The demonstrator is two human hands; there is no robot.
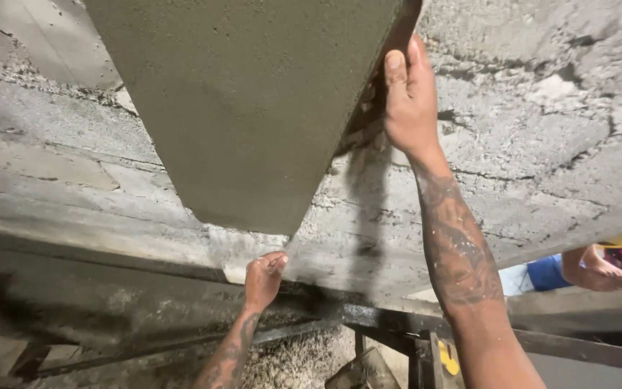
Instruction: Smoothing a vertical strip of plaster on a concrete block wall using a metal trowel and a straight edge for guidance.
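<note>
Nearest the lens, the right hand (408,97) reaches up along a tattooed forearm and clamps the right-hand edge of one large grey slab (246,101). Its thumb lies flat on the slab's smooth face and its fingers wrap behind the edge, so this grip is closed on the slab. The left hand (264,277) sits lower, at the slab's bottom corner, fingers curled against the edge there; it touches the slab, but whether it truly grips or only steadies cannot be told.

That slab tilts across the upper middle of the view, narrowing toward its lower corner. Its top runs out of frame. Its face is even and clean, and its edges look straight.

Behind it lies a rough concrete surface (541,122), cracked and crusted, just beside the slab's right edge with little room between. Below, one dark metal frame (368,317) runs across, close under the lower corner. Loose gravel (289,364) shows beneath the frame. Left of the slab the surface stays open.

At far right, well apart, another person's arm (595,270) shows by a blue cloth (548,272).

Counted: one slab, two hands on it, one frame.
</note>
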